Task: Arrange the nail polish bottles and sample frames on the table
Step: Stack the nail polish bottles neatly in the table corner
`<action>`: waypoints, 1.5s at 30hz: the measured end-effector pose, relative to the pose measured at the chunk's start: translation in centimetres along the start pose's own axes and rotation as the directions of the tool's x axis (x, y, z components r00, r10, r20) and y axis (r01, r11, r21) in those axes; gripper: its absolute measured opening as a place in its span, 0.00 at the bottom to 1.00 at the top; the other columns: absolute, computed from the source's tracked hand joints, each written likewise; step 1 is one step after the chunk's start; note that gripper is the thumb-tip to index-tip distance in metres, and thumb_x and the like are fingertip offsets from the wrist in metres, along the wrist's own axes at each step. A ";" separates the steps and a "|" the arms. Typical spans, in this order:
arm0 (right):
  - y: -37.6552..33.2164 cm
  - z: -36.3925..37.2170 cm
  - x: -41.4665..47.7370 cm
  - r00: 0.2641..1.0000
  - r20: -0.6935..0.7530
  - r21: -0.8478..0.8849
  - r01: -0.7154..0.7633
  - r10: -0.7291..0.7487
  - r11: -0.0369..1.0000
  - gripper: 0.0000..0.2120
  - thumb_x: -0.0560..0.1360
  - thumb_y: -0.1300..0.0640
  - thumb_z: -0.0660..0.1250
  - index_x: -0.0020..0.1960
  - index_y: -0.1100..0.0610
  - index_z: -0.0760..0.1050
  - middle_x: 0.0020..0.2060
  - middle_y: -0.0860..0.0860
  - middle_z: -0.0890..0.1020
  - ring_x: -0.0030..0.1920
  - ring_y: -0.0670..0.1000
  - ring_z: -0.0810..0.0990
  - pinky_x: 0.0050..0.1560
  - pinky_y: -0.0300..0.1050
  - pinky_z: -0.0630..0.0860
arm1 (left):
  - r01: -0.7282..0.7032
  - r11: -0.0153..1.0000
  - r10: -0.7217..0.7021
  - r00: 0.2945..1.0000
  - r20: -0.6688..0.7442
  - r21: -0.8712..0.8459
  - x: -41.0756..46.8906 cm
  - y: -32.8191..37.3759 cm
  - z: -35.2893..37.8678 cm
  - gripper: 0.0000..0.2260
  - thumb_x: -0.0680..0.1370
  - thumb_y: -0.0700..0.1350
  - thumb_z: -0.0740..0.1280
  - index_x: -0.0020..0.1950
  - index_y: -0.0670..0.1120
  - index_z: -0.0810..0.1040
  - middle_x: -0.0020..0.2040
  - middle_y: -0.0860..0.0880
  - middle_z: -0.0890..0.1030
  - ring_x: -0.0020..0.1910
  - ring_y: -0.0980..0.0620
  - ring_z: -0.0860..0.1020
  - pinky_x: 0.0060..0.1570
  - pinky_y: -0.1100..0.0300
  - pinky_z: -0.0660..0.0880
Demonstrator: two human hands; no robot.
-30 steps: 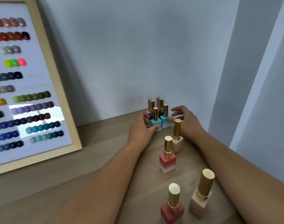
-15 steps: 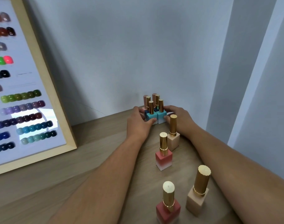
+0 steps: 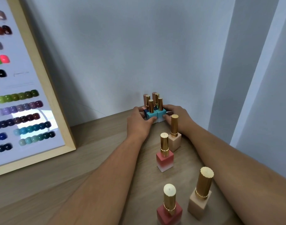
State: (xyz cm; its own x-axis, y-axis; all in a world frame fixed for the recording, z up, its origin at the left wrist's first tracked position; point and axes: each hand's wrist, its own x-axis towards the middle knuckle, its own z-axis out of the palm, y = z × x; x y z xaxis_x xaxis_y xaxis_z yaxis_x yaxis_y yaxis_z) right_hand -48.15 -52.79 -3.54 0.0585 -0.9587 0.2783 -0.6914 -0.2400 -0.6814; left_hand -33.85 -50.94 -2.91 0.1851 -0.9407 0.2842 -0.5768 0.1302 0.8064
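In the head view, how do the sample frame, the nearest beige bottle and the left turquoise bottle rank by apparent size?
1. sample frame
2. nearest beige bottle
3. left turquoise bottle
Between the bottles, nearness to the camera may explain the gap; true order unsure.

Soft dim light, glare on the sample frame point(image 3: 33, 117), blurred edges.

Pale bluish wall point(image 3: 139, 46), wooden table point(image 3: 98, 143).
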 end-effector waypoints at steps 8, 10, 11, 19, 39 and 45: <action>0.4 0.8 1.5 1.000 -0.023 -0.001 -0.005 0.005 1.000 0.23 0.75 0.61 0.64 0.69 0.52 0.67 0.64 0.53 0.76 0.60 0.50 0.75 0.51 0.37 0.66 | -0.013 1.000 0.014 1.000 -0.004 0.021 1.1 -0.3 0.2 0.21 0.70 0.48 0.72 0.60 0.46 0.70 0.55 0.46 0.79 0.51 0.51 0.77 0.46 0.62 0.73; 0.4 0.9 1.8 0.999 -0.033 -0.004 -0.005 0.004 1.000 0.22 0.75 0.61 0.64 0.69 0.53 0.67 0.64 0.53 0.76 0.59 0.50 0.76 0.51 0.37 0.66 | -0.019 0.999 0.019 1.000 -0.006 0.027 1.3 -0.3 0.3 0.21 0.71 0.47 0.72 0.60 0.46 0.71 0.55 0.46 0.79 0.50 0.51 0.77 0.45 0.62 0.73; 0.5 1.0 1.8 0.999 -0.037 -0.006 -0.004 0.004 1.000 0.22 0.75 0.60 0.64 0.68 0.53 0.67 0.63 0.53 0.76 0.59 0.50 0.76 0.51 0.37 0.66 | -0.022 0.999 0.022 1.000 -0.007 0.029 1.3 -0.3 0.3 0.21 0.71 0.47 0.72 0.61 0.46 0.71 0.55 0.46 0.79 0.51 0.51 0.77 0.45 0.63 0.72; 0.3 0.9 1.5 0.999 -0.024 0.017 -0.028 0.029 0.999 0.23 0.75 0.60 0.64 0.69 0.53 0.66 0.64 0.53 0.75 0.60 0.50 0.75 0.51 0.37 0.66 | -0.022 0.999 0.023 1.000 -0.015 0.027 1.4 -0.4 0.4 0.21 0.70 0.47 0.73 0.60 0.46 0.71 0.53 0.47 0.79 0.47 0.54 0.75 0.43 0.64 0.72; -4.7 -9.8 -17.4 0.997 -0.067 0.313 -0.011 0.034 0.950 0.07 0.75 0.60 0.65 0.45 0.50 0.80 0.40 0.51 0.83 0.45 0.52 0.80 0.47 0.45 0.77 | -0.217 0.957 0.248 0.957 0.153 -0.195 -13.6 2.8 -10.7 0.04 0.73 0.47 0.69 0.45 0.55 0.75 0.40 0.53 0.79 0.38 0.59 0.76 0.35 0.71 0.72; -7.2 -11.0 -22.3 0.999 0.039 0.339 0.003 -0.017 0.941 0.09 0.75 0.60 0.64 0.47 0.49 0.80 0.44 0.51 0.83 0.47 0.51 0.80 0.44 0.39 0.74 | -0.260 0.944 0.307 0.918 0.251 -0.203 -18.9 3.4 -13.5 0.02 0.74 0.52 0.66 0.46 0.57 0.76 0.40 0.56 0.79 0.39 0.63 0.76 0.37 0.69 0.72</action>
State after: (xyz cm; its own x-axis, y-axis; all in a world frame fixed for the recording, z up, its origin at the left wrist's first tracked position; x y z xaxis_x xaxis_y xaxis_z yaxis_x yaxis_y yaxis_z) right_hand -52.43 -27.96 2.61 0.0981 -0.9597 0.2634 -0.4062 -0.2802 -0.8698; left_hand -28.57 -28.48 1.40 -0.2073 -0.9023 0.3781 -0.4313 0.4312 0.7925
